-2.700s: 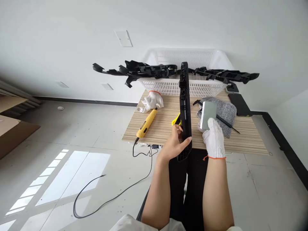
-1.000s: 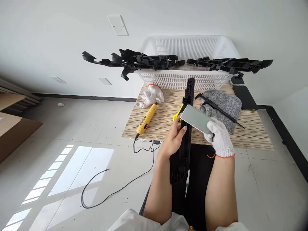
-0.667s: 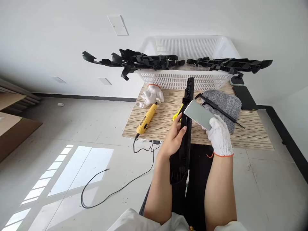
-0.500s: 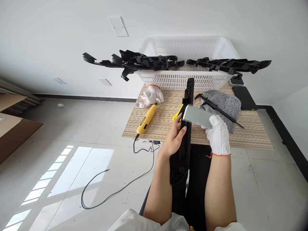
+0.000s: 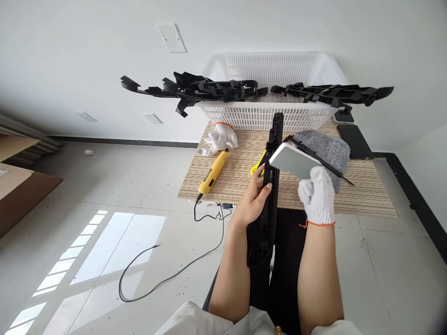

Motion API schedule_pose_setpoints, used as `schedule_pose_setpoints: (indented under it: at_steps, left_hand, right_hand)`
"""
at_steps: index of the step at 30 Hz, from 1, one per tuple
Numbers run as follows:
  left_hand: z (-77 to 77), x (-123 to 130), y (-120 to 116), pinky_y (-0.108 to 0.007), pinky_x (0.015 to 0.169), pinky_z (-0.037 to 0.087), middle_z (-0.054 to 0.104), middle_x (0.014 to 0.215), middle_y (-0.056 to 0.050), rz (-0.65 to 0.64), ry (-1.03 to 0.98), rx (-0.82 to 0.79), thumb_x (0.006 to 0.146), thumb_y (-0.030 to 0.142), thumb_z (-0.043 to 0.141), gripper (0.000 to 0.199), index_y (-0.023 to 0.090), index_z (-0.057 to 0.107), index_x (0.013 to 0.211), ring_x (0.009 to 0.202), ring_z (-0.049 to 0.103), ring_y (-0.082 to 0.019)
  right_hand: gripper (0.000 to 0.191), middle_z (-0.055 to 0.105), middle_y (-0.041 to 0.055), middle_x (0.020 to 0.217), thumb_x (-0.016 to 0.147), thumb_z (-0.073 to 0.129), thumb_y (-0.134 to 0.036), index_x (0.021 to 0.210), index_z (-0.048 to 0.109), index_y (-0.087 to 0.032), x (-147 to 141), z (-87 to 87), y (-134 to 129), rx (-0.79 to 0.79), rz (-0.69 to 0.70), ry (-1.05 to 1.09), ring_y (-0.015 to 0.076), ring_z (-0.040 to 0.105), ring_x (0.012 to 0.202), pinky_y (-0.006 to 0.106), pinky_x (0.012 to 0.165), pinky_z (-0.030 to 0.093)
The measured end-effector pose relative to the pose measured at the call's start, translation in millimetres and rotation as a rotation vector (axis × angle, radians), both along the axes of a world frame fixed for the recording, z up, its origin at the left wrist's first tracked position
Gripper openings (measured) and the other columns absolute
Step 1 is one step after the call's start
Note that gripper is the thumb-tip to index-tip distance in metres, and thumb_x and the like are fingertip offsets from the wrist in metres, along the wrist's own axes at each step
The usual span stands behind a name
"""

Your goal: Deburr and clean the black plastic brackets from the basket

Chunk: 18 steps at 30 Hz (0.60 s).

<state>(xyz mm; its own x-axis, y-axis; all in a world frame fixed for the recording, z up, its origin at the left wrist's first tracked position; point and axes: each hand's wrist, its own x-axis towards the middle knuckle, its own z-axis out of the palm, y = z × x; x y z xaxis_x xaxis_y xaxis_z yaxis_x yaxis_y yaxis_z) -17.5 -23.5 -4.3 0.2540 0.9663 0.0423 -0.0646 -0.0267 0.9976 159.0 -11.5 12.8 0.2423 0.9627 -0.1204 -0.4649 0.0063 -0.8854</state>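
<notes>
My bare left hand [image 5: 252, 200] is wrapped round a long black plastic part [image 5: 270, 204], which stretches from over the table down to my lap. In my right hand [image 5: 318, 195], which wears a white knitted glove, is a flat grey-green plate with a pale edge [image 5: 296, 160]; its left end is beside the black part. A yellow-handled tool [image 5: 258, 166] lies partly hidden behind the black part. To the right, black calipers [image 5: 319, 160] rest on a folded grey cloth [image 5: 330, 146]. A yellow corded power tool [image 5: 213, 173] lies to the left.
A white basket [image 5: 244, 111] at the back carries several black plastic parts [image 5: 216, 89] across its top. On the striped table [image 5: 237, 186] are a loose white glove [image 5: 220, 138] and a dark phone [image 5: 355, 142]. A black cable [image 5: 174, 274] trails over the floor.
The plate in my right hand has shifted slightly right and tilted, with its left end higher. My right fingers have changed their hold. My left hand and the black part have hardly moved.
</notes>
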Motion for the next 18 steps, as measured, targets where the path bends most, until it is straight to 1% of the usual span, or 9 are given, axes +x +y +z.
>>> schedule_pose_setpoints:
  at_steps: [1, 3, 5, 6, 8, 10, 12, 14, 18]
  left_hand:
    - [0.0, 0.1, -0.3, -0.040, 0.095, 0.047, 0.065, 0.105, -0.004, -0.008, -0.006, -0.026, 0.103, 0.037, 0.049, 0.054, 0.029, 0.032, 0.153, 0.097, 0.061, -0.020]
    - [0.2, 0.2, -0.8, -0.039, 0.093, 0.047, 0.065, 0.101, -0.004, -0.011, -0.025, -0.042, 0.102, 0.037, 0.050, 0.056, 0.028, 0.030, 0.154, 0.093, 0.060, -0.020]
    - [0.3, 0.4, -0.8, -0.038, 0.093, 0.047, 0.063, 0.099, -0.004, -0.008, -0.044, -0.044, 0.101, 0.037, 0.051, 0.057, 0.027, 0.031, 0.154, 0.092, 0.059, -0.019]
    - [0.4, 0.5, -0.7, -0.038, 0.092, 0.047, 0.063, 0.096, -0.003, -0.005, -0.041, -0.046, 0.101, 0.036, 0.051, 0.057, 0.027, 0.031, 0.154, 0.089, 0.059, -0.018]
    - [0.6, 0.6, -0.5, -0.037, 0.088, 0.048, 0.060, 0.088, -0.001, 0.004, -0.017, -0.054, 0.101, 0.036, 0.052, 0.057, 0.026, 0.032, 0.153, 0.082, 0.057, -0.017]
    - [1.0, 0.9, -0.4, -0.036, 0.085, 0.049, 0.058, 0.084, 0.000, 0.008, 0.001, -0.064, 0.100, 0.036, 0.053, 0.058, 0.026, 0.033, 0.153, 0.077, 0.056, -0.017]
    - [1.7, 1.4, -0.1, -0.036, 0.084, 0.050, 0.059, 0.085, -0.001, 0.007, -0.004, -0.071, 0.099, 0.035, 0.054, 0.058, 0.025, 0.034, 0.152, 0.077, 0.057, -0.017]
    - [2.6, 1.7, 0.4, -0.036, 0.085, 0.050, 0.061, 0.088, -0.002, 0.006, -0.021, -0.076, 0.099, 0.035, 0.053, 0.058, 0.024, 0.033, 0.152, 0.080, 0.058, -0.018]
    - [3.0, 1.3, 1.8, -0.035, 0.082, 0.049, 0.062, 0.091, -0.002, -0.011, -0.041, -0.098, 0.100, 0.032, 0.050, 0.057, 0.025, 0.030, 0.152, 0.082, 0.059, -0.017]
  right_hand:
    - [0.044, 0.029, -0.0122, 0.042, 0.080, 0.073, -0.047, 0.066, 0.038, -0.024, 0.9, 0.2, -0.8, 0.049, -0.021, 0.020, 0.0053, 0.020, 0.031, 0.017, 0.027, 0.015]
    - [0.033, 0.042, -0.0114, 0.046, 0.082, 0.072, -0.045, 0.073, 0.048, -0.024, 3.7, 1.3, -1.8, 0.123, -0.031, 0.045, 0.0053, 0.027, 0.031, 0.017, 0.028, 0.021]
    - [0.022, 0.063, -0.0069, 0.067, 0.083, 0.070, -0.042, 0.093, 0.059, -0.026, 7.1, 4.4, -0.9, 0.149, -0.026, 0.086, 0.0069, 0.048, 0.040, 0.016, 0.032, 0.030]
    - [0.026, 0.070, -0.0036, 0.082, 0.083, 0.068, -0.044, 0.102, 0.060, -0.028, 8.5, 7.2, 1.0, 0.168, -0.029, 0.125, 0.0097, 0.059, 0.050, 0.018, 0.035, 0.036]
    - [0.028, 0.072, 0.0000, 0.102, 0.083, 0.061, -0.049, 0.103, 0.060, -0.029, 9.2, 15.6, 8.8, 0.223, -0.056, 0.211, 0.0150, 0.070, 0.067, 0.022, 0.042, 0.046]
    - [0.023, 0.072, -0.0003, 0.093, 0.083, 0.061, -0.047, 0.094, 0.059, -0.027, 5.8, 26.8, 23.1, 0.247, -0.084, 0.215, 0.0138, 0.066, 0.061, 0.022, 0.043, 0.045]
    - [0.018, 0.066, -0.0030, 0.074, 0.079, 0.069, -0.037, 0.090, 0.060, -0.025, -1.0, 38.2, 42.9, 0.250, -0.084, 0.110, 0.0095, 0.056, 0.050, 0.019, 0.040, 0.039]
    - [0.020, 0.059, -0.0059, 0.064, 0.077, 0.074, -0.029, 0.091, 0.061, -0.026, -8.2, 46.5, 64.1, 0.305, -0.121, 0.012, 0.0076, 0.049, 0.047, 0.017, 0.039, 0.034]
    - [0.017, 0.050, -0.0085, 0.058, 0.074, 0.072, -0.028, 0.084, 0.058, -0.025, -13.3, 47.9, 92.2, 0.313, -0.136, 0.060, 0.0073, 0.044, 0.044, 0.018, 0.038, 0.030]
